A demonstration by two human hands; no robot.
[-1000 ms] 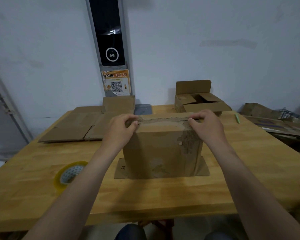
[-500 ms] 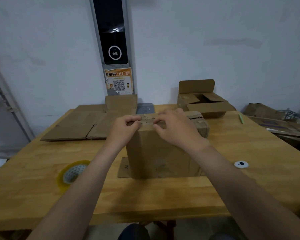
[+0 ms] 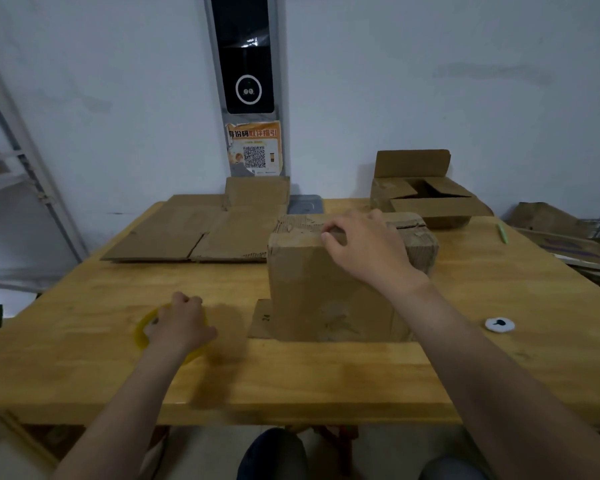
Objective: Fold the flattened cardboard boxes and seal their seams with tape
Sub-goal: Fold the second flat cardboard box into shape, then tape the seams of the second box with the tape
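The right hand (image 3: 364,247) presses loosely bent fingers onto the brown cardboard box (image 3: 326,296) beneath it, while the left hand (image 3: 181,327) curls round the flat yellow tape roll (image 3: 141,333) under it on the wooden worktop (image 3: 326,375).

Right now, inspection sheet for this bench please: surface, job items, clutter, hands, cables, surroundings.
Surface: light wooden table, plank top.
Job's things: upright brown cardboard box mid-table, top flaps folded shut; yellow-tinted tape roll to its left; flattened brown cardboard sheets behind.
Clutter: open-flapped brown cardboard box back right; small white disc with black mark; green pen.
Grippers: left hand grips the tape roll; right hand presses the box top.
Cables: nothing seen.
Surroundings: white wall, black panel, orange QR poster; cardboard scraps at right.
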